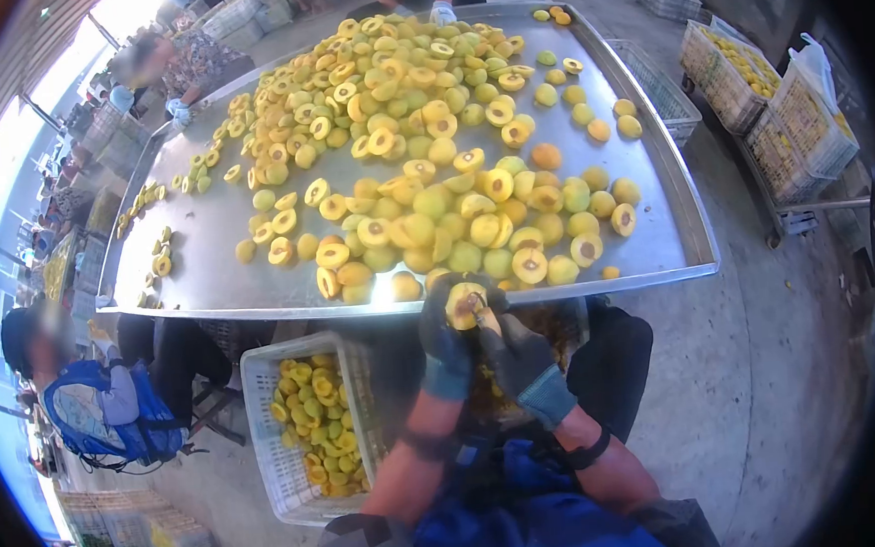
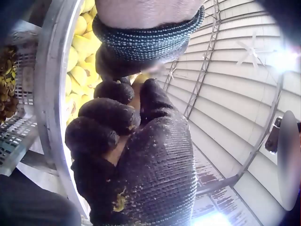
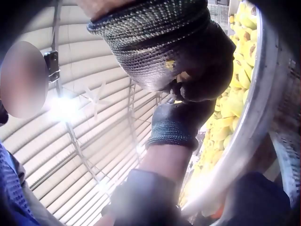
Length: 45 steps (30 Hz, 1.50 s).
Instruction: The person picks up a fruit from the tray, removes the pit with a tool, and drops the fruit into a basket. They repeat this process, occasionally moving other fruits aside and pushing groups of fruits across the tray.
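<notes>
Just beyond the metal table's near rim [image 1: 409,305], the gloved left hand [image 1: 444,338] grips a yellow fruit [image 1: 460,310] with its cut face up and a brown centre. Against that face, the gloved right hand [image 1: 525,366] holds a small tool by its light brown handle [image 1: 487,319]. In the left wrist view, the right hand [image 2: 146,155] has its fingers curled round the handle [image 2: 115,151]; the left hand [image 2: 110,61] is partly cut off behind its cuff. The right wrist view has the right hand [image 3: 193,61] above the left hand [image 3: 176,117], the fruit mostly hidden.
Halved and whole fruit [image 1: 387,96] lies heaped over the table. A white crate [image 1: 255,405] of fruit halves stands below left. Another person [image 1: 114,394] sits at left, others are beyond the table, and crates [image 1: 795,141] stand on a cart at right.
</notes>
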Available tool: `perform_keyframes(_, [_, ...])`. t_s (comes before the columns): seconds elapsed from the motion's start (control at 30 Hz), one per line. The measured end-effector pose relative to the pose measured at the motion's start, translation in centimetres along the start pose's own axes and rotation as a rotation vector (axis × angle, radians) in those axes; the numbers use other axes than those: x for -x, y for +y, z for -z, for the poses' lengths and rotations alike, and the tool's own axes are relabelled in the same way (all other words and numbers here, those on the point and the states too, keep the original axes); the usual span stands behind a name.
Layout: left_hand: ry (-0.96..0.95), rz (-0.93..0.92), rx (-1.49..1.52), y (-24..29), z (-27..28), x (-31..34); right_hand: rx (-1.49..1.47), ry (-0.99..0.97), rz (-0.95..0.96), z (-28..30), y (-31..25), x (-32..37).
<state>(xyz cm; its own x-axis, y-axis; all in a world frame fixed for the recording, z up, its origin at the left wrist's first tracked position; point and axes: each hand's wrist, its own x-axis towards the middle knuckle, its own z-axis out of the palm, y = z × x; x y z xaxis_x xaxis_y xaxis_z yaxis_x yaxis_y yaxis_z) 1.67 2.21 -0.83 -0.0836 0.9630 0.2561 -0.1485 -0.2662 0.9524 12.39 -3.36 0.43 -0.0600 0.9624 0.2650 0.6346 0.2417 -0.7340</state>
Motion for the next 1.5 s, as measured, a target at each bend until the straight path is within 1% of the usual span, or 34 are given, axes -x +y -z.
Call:
perform_keyframes(0.07, [0.009, -0.036, -0.064, 0.0, -0.1, 0.3, 0.183, 0.029, 0.129, 0.0, -0.1, 0.2])
perform_keyframes(0.17, [-0.013, -0.106, -0.279, 0.8, 0.1, 0.0, -0.195, 0.023, -0.191, -0.8, -0.5, 0.5])
perform_keyframes(0.23, [-0.048, -0.083, -0.437, 0.4, 0.6, -0.4, -0.281, 0.016, -0.302, -0.3, -1.5, 0.4])
perform_keyframes(0.27, [-0.023, -0.048, -0.424, 0.3, 0.5, -0.3, -0.324, 0.013, -0.359, 0.0, -2.0, 0.3])
perform_keyframes(0.33, [0.021, 0.023, -0.395, 0.1, 0.1, -0.1, -0.342, -0.01, -0.407, 0.6, -2.6, 0.3])
perform_keyframes(0.37, [0.045, 0.09, -0.307, 0.0, 0.1, 0.0, -0.351, -0.023, -0.433, 0.7, -2.7, 0.4])
perform_keyframes(0.43, [0.096, 0.219, -0.129, -0.1, 0.0, -0.2, -0.281, 0.036, -0.382, 0.2, -2.6, 0.6])
perform_keyframes(0.47, [0.094, 0.178, -0.141, 0.2, -0.3, -0.3, -0.246, 0.066, -0.354, 0.0, -2.4, 0.6])
perform_keyframes(0.53, [0.09, 0.094, -0.166, 1.6, -1.3, -0.6, -0.323, 0.132, -0.324, -0.3, -2.3, 0.8])
perform_keyframes(0.57, [0.079, 0.176, -0.03, 2.8, -1.6, -0.7, -0.362, 0.162, -0.31, -0.3, -2.2, 0.9])
perform_keyframes(0.6, [0.067, 0.257, 0.105, 4.2, -1.9, -0.8, -0.348, 0.147, -0.286, -0.1, -2.2, 0.9])
perform_keyframes(0.67, [0.047, 0.323, 0.212, 5.0, -1.9, -1.0, -0.324, 0.129, -0.236, 0.5, -2.2, 0.6])
perform_keyframes(0.73, [0.046, 0.299, 0.158, 4.4, -1.7, -0.9, -0.407, 0.086, -0.342, 1.5, -2.9, 0.3])
perform_keyframes(0.77, [0.055, 0.251, 0.124, 3.6, -1.5, -0.8, -0.448, 0.06, -0.395, 1.8, -3.2, 0.3])
perform_keyframes(0.83, [0.082, 0.155, 0.055, 1.9, -1.0, -0.6, -0.47, 0.043, -0.43, 1.8, -3.4, 0.4])
perform_keyframes(0.87, [0.078, 0.123, 0.026, 2.3, -1.1, -0.5, -0.482, 0.034, -0.448, 1.8, -3.5, 0.5])
perform_keyframes(0.9, [0.074, 0.091, -0.004, 3.0, -1.2, -0.4, -0.49, 0.029, -0.433, 1.7, -3.5, 0.5])
perform_keyframes(0.97, [0.059, 0.102, 0.061, 3.7, -1.2, -0.4, -0.506, 0.022, -0.403, 1.5, -3.4, 0.5])
perform_keyframes(1.0, [0.049, 0.146, 0.156, 3.9, -1.1, -0.4, -0.488, -0.001, -0.357, 1.6, -3.4, 0.6])
perform_keyframes(1.07, [0.05, 0.107, 0.131, 3.9, -0.9, -0.5, -0.453, -0.047, -0.267, 1.7, -3.4, 0.8])
perform_keyframes(1.13, [0.074, -0.067, -0.105, 3.3, -0.9, -0.8, -0.377, -0.029, -0.186, 1.2, -3.2, 0.9])
perform_keyframes(1.2, [0.034, 0.09, 0.079, 4.3, -0.9, -0.6, -0.306, -0.013, -0.13, 0.6, -3.0, 1.3])
perform_keyframes(1.27, [0.018, 0.151, 0.149, 5.0, -1.0, -0.6, -0.243, -0.001, -0.087, 0.4, -3.0, 1.4])
perform_keyframes(1.37, [0.082, 0.111, 0.08, 5.1, -1.2, -0.4, -0.351, -0.021, -0.14, 1.2, -3.8, 1.1])
perform_keyframes(1.4, [0.135, 0.092, 0.067, 4.8, -1.7, -0.3, -0.321, -0.05, -0.136, 1.2, -3.7, 1.1])
perform_keyframes(1.47, [0.143, 0.07, 0.033, 3.9, -1.5, -0.3, -0.312, -0.078, -0.124, 1.1, -3.2, 1.5])
perform_keyframes(1.5, [0.103, 0.069, 0.011, 3.1, -0.7, -0.1, -0.334, -0.08, -0.115, 1.0, -2.9, 1.6])
